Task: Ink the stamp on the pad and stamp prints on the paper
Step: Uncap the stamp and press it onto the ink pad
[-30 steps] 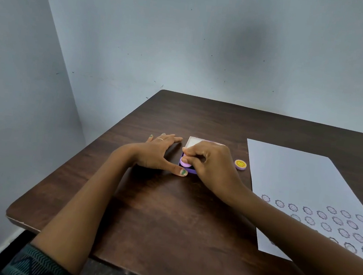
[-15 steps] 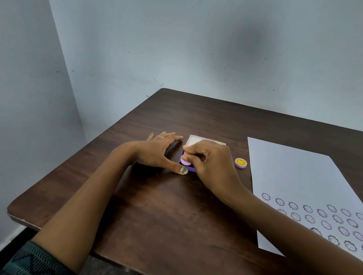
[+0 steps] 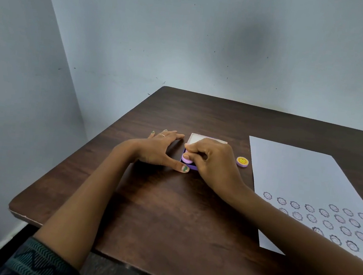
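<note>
Most of the ink pad (image 3: pixel 192 166) lay hidden beneath my right hand (image 3: pixel 212 164), whose fingers pinched the round lilac stamp (image 3: pixel 187 158) down onto it. Left hand (image 3: pixel 160 149) lay flat at 9 o'clock, thumb touching the pad. Smooth paper (image 3: pixel 301 171), cropped at 3 o'clock.

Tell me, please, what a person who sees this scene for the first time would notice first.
The eye goes first to the two hands meeting near the middle of the dark wooden table: the right hand pinches a small purple stamp down on the ink pad, and the left hand lies flat beside the pad. Next comes the white paper on the right, with rows of round face prints on its near part. A small yellow-topped piece lies between pad and paper.
</note>
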